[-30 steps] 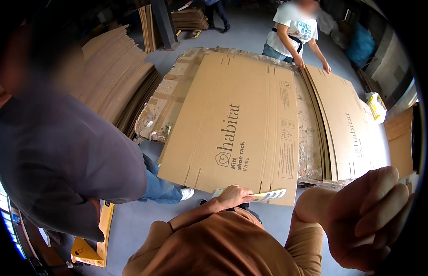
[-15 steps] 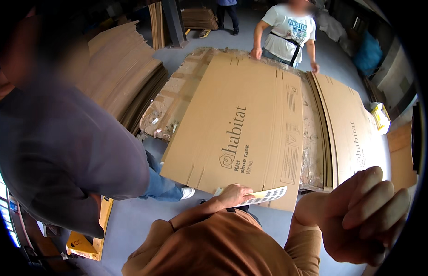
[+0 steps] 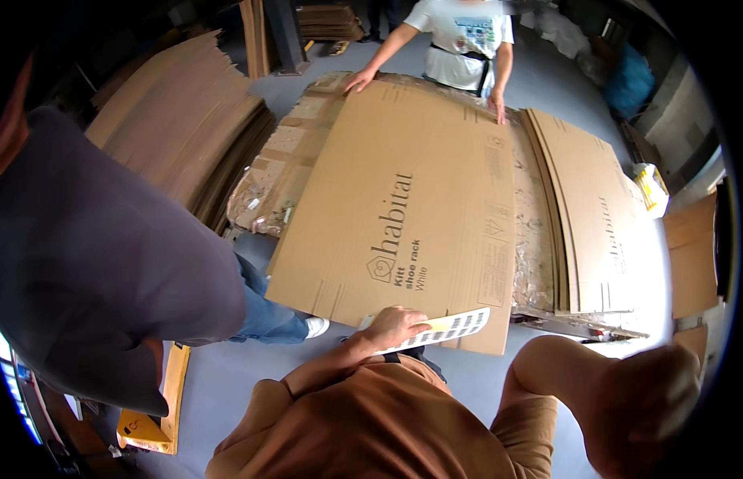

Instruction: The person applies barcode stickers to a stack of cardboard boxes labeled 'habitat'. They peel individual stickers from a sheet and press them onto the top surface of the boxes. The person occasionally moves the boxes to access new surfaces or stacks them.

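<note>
My left hand [image 3: 397,326] is closed on a sheet of labels [image 3: 465,326], white with rows of dark printed blocks and a yellowish part by the fingers. The sheet lies over the near edge of a large flat cardboard sheet [image 3: 331,215], brown with dark print and creases. Raised at the lower right, my right hand [image 3: 647,403] is curled like a fist and blurred; whatever it may hold is hidden. Across the cardboard, a co-worker's two hands [image 3: 360,81] touch its far edge and far right corner.
A second stack of printed cardboard [image 3: 591,215] lies on the right of the taped, worn base [image 3: 264,188]. At left stands a person in a dark top [image 3: 124,239], before a tall cardboard pile [image 3: 180,120]. A yellow pallet-jack part [image 3: 152,427] is at the lower left.
The co-worker has moved left, and both their hands now rest on the cardboard's far edge. My right hand has dropped a little and turned. The view has shifted slightly.
</note>
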Demonstrator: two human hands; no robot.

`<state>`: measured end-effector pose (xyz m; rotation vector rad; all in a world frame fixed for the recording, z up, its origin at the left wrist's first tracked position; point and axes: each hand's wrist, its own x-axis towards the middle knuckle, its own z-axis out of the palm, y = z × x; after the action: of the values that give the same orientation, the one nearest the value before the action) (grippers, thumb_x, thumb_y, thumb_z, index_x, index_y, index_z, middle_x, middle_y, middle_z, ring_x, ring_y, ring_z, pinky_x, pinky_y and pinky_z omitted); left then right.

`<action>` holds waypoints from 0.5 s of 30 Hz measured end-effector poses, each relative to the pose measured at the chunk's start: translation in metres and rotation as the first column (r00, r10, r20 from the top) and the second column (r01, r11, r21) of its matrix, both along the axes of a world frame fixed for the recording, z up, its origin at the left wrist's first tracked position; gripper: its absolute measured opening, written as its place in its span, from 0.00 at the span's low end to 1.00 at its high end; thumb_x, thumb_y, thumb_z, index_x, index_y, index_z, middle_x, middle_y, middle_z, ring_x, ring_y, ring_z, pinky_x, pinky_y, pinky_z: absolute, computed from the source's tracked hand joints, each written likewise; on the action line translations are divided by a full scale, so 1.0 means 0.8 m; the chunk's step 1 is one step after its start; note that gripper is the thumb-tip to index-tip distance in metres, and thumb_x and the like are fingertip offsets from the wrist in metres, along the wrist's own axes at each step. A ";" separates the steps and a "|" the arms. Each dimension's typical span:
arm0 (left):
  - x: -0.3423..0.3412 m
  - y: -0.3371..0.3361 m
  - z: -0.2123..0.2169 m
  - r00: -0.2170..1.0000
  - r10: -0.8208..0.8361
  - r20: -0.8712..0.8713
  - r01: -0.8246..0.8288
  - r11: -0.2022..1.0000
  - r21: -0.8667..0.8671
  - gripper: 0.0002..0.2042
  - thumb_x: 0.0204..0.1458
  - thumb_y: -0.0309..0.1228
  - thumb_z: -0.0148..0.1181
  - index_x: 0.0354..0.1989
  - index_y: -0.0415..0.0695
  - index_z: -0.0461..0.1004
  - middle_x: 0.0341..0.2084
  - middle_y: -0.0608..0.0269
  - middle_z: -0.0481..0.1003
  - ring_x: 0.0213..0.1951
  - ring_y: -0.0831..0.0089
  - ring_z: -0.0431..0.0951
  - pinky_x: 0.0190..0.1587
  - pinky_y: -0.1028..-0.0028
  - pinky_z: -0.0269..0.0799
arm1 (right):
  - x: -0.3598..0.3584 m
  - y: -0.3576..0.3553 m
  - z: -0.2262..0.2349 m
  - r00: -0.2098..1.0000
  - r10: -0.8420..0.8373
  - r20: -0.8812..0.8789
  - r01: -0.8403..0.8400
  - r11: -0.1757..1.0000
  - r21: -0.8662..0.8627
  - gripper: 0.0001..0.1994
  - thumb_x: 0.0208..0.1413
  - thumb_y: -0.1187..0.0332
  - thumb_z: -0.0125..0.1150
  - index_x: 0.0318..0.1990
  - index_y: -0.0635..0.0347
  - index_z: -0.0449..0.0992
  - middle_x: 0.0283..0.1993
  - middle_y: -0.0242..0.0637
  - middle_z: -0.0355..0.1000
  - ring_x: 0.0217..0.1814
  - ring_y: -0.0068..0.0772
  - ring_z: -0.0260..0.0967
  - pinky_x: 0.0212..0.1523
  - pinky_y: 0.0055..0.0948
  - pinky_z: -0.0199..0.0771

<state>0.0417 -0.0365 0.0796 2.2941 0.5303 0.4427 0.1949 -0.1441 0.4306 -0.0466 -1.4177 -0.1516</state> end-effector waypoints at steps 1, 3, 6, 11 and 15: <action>0.001 0.000 0.000 1.000 -0.001 0.023 0.001 1.000 -0.008 0.12 0.57 0.41 0.57 0.33 0.45 0.76 0.26 0.57 0.77 0.31 0.57 0.78 0.35 0.62 0.71 | 0.004 0.001 -0.003 1.000 0.005 -0.007 -0.006 0.997 -0.073 0.07 0.55 0.62 0.59 0.31 0.51 0.69 0.26 0.23 0.61 0.21 0.18 0.58 0.30 0.23 0.56; -0.003 0.008 0.002 1.000 0.020 -0.018 -0.021 0.999 -0.029 0.12 0.57 0.41 0.57 0.33 0.44 0.76 0.27 0.56 0.77 0.31 0.57 0.78 0.35 0.62 0.72 | 0.002 0.011 -0.009 0.998 0.018 -0.052 -0.029 0.974 -0.224 0.05 0.55 0.64 0.57 0.31 0.51 0.69 0.25 0.23 0.61 0.20 0.19 0.58 0.29 0.25 0.55; -0.005 0.014 0.002 0.997 0.081 -0.018 -0.082 0.995 -0.063 0.13 0.57 0.42 0.56 0.33 0.43 0.76 0.25 0.55 0.77 0.30 0.55 0.77 0.34 0.61 0.72 | -0.012 0.022 -0.013 0.997 0.006 -0.082 -0.043 0.888 -0.458 0.05 0.59 0.63 0.52 0.34 0.50 0.69 0.25 0.25 0.62 0.19 0.18 0.57 0.29 0.23 0.55; -0.004 0.026 -0.004 0.996 0.075 -0.051 -0.081 0.987 -0.135 0.16 0.59 0.45 0.53 0.33 0.42 0.76 0.25 0.52 0.76 0.30 0.52 0.77 0.34 0.59 0.71 | -0.014 0.056 -0.038 0.982 -0.091 -0.167 0.002 0.884 -0.467 0.18 0.59 0.53 0.58 0.39 0.59 0.65 0.21 0.29 0.63 0.15 0.19 0.56 0.18 0.19 0.56; -0.010 0.026 -0.016 0.994 0.102 -0.050 -0.108 0.983 -0.150 0.17 0.59 0.46 0.53 0.33 0.43 0.76 0.24 0.51 0.76 0.30 0.52 0.77 0.34 0.59 0.71 | -0.017 0.062 -0.052 0.981 -0.036 -0.189 -0.065 0.862 -0.502 0.21 0.58 0.50 0.59 0.38 0.61 0.65 0.20 0.30 0.64 0.13 0.19 0.56 0.17 0.19 0.56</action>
<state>0.0338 -0.0155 0.0672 2.1393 0.6853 0.3912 0.1814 -0.0948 0.3887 -0.4762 -1.2297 0.2410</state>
